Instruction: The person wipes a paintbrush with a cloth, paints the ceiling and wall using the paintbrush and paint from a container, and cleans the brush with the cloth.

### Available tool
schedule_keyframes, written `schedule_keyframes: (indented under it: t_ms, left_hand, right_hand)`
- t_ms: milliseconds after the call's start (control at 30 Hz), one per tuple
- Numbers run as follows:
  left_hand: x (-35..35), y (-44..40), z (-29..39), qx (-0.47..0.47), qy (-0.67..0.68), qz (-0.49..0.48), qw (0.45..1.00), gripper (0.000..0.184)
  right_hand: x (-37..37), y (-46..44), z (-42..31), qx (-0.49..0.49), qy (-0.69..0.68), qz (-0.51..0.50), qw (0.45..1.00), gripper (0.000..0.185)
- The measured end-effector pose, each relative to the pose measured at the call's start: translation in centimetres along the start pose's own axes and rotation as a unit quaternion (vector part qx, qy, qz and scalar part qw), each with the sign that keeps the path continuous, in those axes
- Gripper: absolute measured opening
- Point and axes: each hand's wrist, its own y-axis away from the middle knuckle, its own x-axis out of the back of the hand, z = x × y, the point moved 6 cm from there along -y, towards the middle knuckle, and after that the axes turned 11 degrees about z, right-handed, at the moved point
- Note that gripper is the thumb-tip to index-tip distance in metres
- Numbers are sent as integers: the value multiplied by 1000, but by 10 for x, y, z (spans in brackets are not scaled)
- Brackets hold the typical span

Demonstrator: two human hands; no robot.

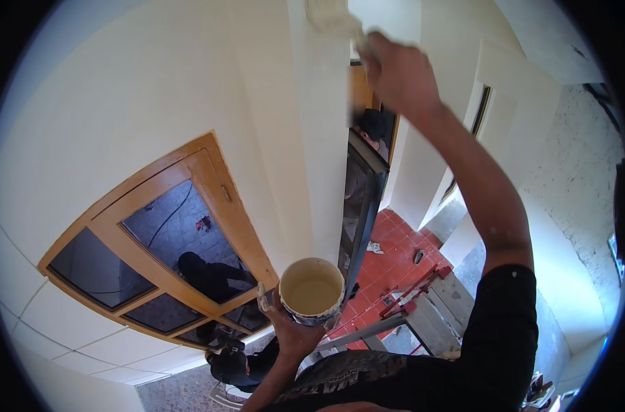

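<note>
Right hand (pixel 405 77) has its fingers wrapped tight round the handle of a paint brush (pixel 338 25), arm stretched high, and the left hand (pixel 296 335) is gripping a paint tub (pixel 312 267) from its near side, so both are busy. Going by the tub: the brush is well above it and a bit to the right, long axis slanting from the head, up at the pale column (pixel 319 137), down into the right hand. Imo that brush-to-tub gap is what matters, and it's a big one. Can't tell if the bristles actually touch the column. Edges to mind: wooden window frame (pixel 249 237) just left of the tub, dark metal door frame (pixel 376 180) up to its right. Roomiest bit looks like over the red tiles (pixel 375 259), right of the tub.
</note>
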Motion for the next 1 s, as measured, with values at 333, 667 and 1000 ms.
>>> schedule_keyframes:
  t_ms: [333,667,1000]
  left_hand:
    - [-16,-6,6,-12,0,-41,999,131]
    - [-17,-2,11,-6,-2,-38,999,127]
    - [-6,-11,19,49,25,-23,998,135]
  right_hand:
    - [27,86,-17,-10,-120,-291,949,26]
    - [83,-93,0,-108,-152,49,981,18]
    - [4,81,-21,0,-126,19,992,21]
